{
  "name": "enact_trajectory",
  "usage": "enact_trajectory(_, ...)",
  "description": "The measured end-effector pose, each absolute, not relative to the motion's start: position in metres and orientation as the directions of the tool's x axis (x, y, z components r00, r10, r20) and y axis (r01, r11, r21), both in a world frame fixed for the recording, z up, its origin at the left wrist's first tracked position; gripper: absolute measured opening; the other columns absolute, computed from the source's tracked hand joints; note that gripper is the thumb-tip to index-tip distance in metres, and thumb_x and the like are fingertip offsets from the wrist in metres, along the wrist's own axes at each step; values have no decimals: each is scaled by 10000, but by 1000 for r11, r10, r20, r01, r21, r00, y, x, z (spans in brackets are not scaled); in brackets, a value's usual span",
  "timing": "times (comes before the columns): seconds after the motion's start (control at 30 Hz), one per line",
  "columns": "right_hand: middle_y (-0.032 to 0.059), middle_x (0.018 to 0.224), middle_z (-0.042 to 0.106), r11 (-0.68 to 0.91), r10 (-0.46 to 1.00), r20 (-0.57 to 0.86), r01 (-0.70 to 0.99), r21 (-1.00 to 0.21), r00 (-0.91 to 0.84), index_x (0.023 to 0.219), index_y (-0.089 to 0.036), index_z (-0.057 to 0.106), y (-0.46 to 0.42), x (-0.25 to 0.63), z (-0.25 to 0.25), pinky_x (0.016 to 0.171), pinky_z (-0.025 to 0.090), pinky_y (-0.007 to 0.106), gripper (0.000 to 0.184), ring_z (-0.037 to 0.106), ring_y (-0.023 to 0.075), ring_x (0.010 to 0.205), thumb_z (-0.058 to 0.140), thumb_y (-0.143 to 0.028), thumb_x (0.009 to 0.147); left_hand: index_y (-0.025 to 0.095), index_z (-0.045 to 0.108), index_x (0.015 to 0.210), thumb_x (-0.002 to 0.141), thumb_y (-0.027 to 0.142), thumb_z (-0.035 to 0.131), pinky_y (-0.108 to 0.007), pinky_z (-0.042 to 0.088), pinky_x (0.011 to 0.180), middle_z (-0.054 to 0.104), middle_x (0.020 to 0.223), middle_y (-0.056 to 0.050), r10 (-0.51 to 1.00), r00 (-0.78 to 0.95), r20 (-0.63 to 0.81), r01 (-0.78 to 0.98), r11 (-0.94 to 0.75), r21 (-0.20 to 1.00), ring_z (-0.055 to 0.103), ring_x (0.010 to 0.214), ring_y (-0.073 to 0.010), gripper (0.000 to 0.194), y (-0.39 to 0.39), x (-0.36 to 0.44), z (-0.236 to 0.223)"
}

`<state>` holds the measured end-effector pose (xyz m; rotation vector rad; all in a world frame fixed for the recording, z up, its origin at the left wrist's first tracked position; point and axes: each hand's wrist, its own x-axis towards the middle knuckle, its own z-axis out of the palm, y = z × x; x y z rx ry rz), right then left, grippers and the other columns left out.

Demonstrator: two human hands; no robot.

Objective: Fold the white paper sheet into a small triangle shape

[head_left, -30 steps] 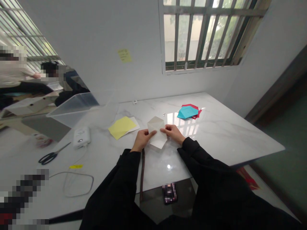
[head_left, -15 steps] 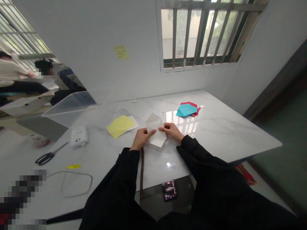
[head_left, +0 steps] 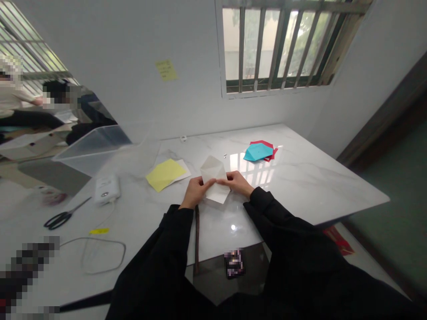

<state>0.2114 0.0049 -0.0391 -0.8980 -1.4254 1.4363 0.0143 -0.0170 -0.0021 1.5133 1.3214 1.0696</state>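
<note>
My left hand (head_left: 195,193) and right hand (head_left: 239,183) both pinch the white paper (head_left: 217,194) over the surface (head_left: 300,186): partly folded, I judge, top flap (head_left: 212,162) open (the blue paper (head_left: 259,152) looks folded already).

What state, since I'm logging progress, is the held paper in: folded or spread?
Folded: the paper in the left hand and right hand shows crease lines and differently shaded panels.

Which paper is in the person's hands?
The folded white paper, held by left hand and right hand; the yellow sheet, the white sheet partly under it, the blue folded paper and the red paper lie untouched.
</note>
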Motion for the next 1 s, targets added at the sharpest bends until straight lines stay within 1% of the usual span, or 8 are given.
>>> enact_trajectory(0.2,54,786,731,55,945,88,-110,-992,-314,879,-139,772,4,212,-35,616,491,279,440,633,165,683,847,-535,705,94,799,873,695,580,842,-272,514,563,794,833,-112,992,91,84,280,-107,954,701,682,-235,519,-17,15,-3)
enact_trajectory(0.33,55,803,735,52,946,88,-123,-991,-312,883,-133,765,6,211,-38,629,497,280,439,638,162,687,853,-520,696,92,801,865,691,591,840,-274,521,578,795,835,-115,990,104,90,289,-117,950,702,690,-235,529,-18,16,-2)
enact_trajectory(0.5,58,804,740,71,960,101,-120,-990,-262,883,-117,760,12,211,-45,616,489,264,438,635,146,669,835,-514,714,106,798,916,683,589,842,-283,536,627,798,881,-110,988,123,91,220,-116,969,701,731,-230,538,-18,17,-2)
enact_trajectory(0.6,66,823,748,62,956,96,-129,-990,-278,896,-112,762,13,212,-46,629,507,269,440,650,156,686,847,-500,704,125,781,857,716,559,817,-260,513,610,777,808,-77,989,85,117,180,-131,975,668,687,-193,458,-16,16,-1)
enact_trajectory(0.73,76,826,751,49,944,83,-115,-992,-319,900,-109,767,11,213,-43,622,513,277,432,657,167,685,844,-492,716,156,744,739,781,498,755,-240,485,583,708,675,-28,986,-19,163,186,-157,970,603,603,-150,345,-14,14,1)
enact_trajectory(0.87,73,814,748,66,944,97,-110,-992,-314,888,-109,769,10,213,-42,606,502,269,414,643,156,666,834,-485,728,164,759,749,798,484,735,-244,472,581,677,633,-20,979,-71,193,217,-174,961,569,579,-144,324,-14,12,3)
enact_trajectory(1.0,68,804,742,69,942,103,-115,-991,-321,880,-118,768,11,213,-43,597,499,268,401,640,157,663,828,-486,733,181,722,670,814,503,712,-250,437,561,614,564,-5,970,-98,223,243,-194,951,529,543,-140,353,-12,12,1)
